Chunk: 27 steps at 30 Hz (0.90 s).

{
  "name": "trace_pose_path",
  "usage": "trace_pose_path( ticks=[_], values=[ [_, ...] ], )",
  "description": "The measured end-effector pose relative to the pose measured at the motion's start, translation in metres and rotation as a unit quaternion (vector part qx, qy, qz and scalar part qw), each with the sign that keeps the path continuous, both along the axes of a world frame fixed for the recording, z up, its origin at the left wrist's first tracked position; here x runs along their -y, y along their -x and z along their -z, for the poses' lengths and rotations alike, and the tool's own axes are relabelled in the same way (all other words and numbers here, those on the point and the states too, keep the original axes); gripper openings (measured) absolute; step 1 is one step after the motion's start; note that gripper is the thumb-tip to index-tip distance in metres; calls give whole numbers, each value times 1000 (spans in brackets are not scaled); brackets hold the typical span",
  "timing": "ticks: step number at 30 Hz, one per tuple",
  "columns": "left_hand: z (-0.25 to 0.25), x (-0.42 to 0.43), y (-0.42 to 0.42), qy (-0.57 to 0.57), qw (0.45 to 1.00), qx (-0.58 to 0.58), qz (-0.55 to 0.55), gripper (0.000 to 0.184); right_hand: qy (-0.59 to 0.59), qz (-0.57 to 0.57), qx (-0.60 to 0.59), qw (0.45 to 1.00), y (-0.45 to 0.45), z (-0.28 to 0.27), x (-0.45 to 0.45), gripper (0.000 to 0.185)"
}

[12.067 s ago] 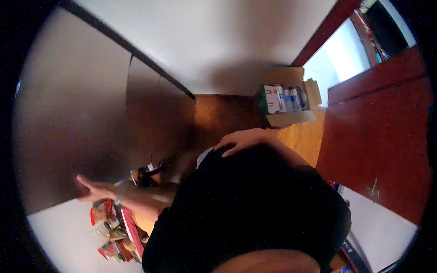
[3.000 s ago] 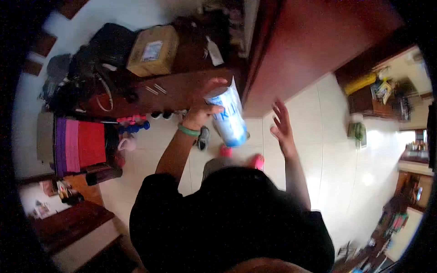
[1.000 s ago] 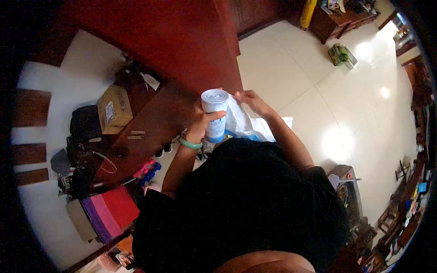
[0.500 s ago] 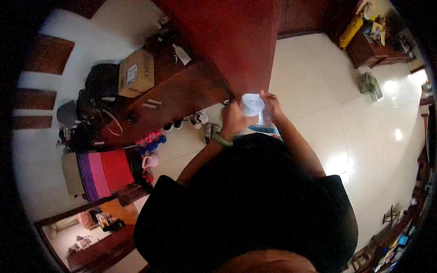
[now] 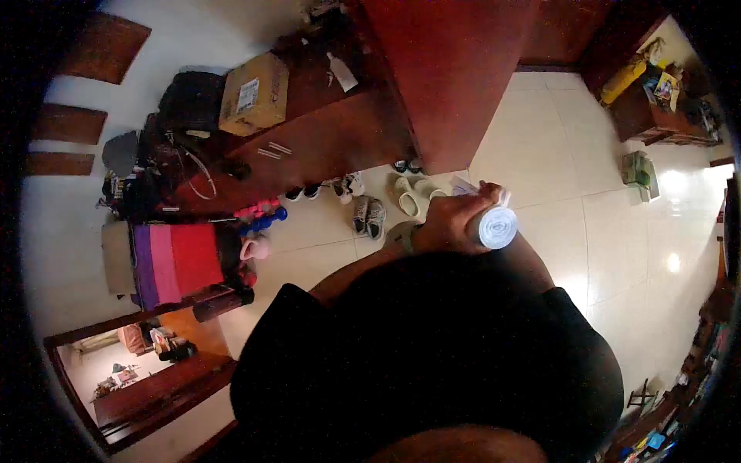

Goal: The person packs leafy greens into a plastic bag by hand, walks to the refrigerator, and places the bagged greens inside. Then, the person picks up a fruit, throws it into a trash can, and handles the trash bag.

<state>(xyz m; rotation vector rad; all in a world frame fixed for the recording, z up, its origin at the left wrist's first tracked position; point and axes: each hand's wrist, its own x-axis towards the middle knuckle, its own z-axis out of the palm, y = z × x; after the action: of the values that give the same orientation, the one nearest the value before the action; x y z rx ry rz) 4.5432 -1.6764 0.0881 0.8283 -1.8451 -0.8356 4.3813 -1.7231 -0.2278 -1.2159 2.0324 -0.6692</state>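
A whitish roll (image 5: pixel 497 228), apparently of thin plastic, shows me its round end with rings like wound layers. My left hand (image 5: pixel 454 221) has its fingers wrapped round the roll's side, and a pale band circles that wrist. Clear, crinkled plastic (image 5: pixel 463 186) sticks out beyond the knuckles. My right forearm (image 5: pixel 534 261) reaches up behind the roll; the right hand itself is mostly hidden by the roll and my left hand, so its grip does not show.
Grey sneakers (image 5: pixel 369 217) and pale clogs (image 5: pixel 407 194) stand on the tiled floor beside a dark wooden cabinet (image 5: pixel 332 135). A cardboard box (image 5: pixel 255 94) rests on top. Dumbbells (image 5: pixel 262 222) lie left, near a striped cloth (image 5: pixel 174 262). A reddish panel (image 5: pixel 455 69) rises ahead.
The roll and both hands have moved right and closer to my body. Its ringed end has turned toward the lower right. The left hand now covers most of its side; the view has shifted.
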Motion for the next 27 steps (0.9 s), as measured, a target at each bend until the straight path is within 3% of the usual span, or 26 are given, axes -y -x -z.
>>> trace_pose_path(
  ticks=[1,2,3,4,5,6,7,8,9,10,12,13,14,16,17,18,19,20,21,22,25,27],
  values=[
    [-4,11,-10,-10,999,-42,-13,63,-21,36,-56,998,27,42,8,30],
    [-8,22,-21,-18,996,-85,-26,64,40,19,-27,999,51,-21,-3,29],
    [-2,37,-54,-20,983,-125,-130,59,158,43,12,986,84,2,-10,29],
    [5,53,-87,-25,959,-167,-229,55,88,19,-189,978,117,-6,-11,29],
    [2,73,-122,13,908,-206,-365,48,231,116,-98,961,142,-12,-27,30],
    [-41,81,-146,-8,912,-173,-371,49,100,228,-9,969,153,-66,-34,37],
    [-45,103,-170,15,889,-283,-360,50,149,237,-6,960,194,-36,-53,48],
    [-38,124,-200,46,878,-231,-417,51,30,212,-83,973,274,39,-70,60],
    [-28,149,-227,94,886,-214,-401,51,84,362,71,926,262,0,-76,59],
    [-7,178,-255,91,873,-188,-442,52,136,494,218,830,245,-64,-85,59],
    [21,219,-276,85,852,-181,-484,58,212,406,481,747,246,-97,-111,61],
    [61,250,-309,92,845,-175,-497,63,191,448,433,759,261,-82,-119,61],
    [72,263,-312,75,832,-155,-527,64,215,414,433,771,267,-74,-133,50],
    [107,284,-322,80,780,-94,-614,58,207,380,241,869,253,-78,-155,37],
    [91,280,-307,86,779,-83,-616,60,246,400,323,822,218,-125,-161,34],
    [76,272,-297,90,779,-75,-616,61,275,379,297,832,216,-127,-166,46],
    [71,272,-294,57,763,-29,-643,69,250,437,260,824,195,-155,-163,52],
    [67,272,-291,22,746,19,-666,78,288,438,305,795,182,-187,-163,55],
    [62,271,-288,-12,726,67,-684,87,306,433,281,800,182,-197,-162,54],
    [105,295,-337,93,737,157,-650,97,304,427,281,804,193,-195,-169,48],
    [121,302,-322,139,712,118,-678,77,374,384,327,778,158,-247,-152,41],
    [113,267,-269,152,694,51,-702,64,393,381,389,741,185,-261,-171,37]
  ],
)
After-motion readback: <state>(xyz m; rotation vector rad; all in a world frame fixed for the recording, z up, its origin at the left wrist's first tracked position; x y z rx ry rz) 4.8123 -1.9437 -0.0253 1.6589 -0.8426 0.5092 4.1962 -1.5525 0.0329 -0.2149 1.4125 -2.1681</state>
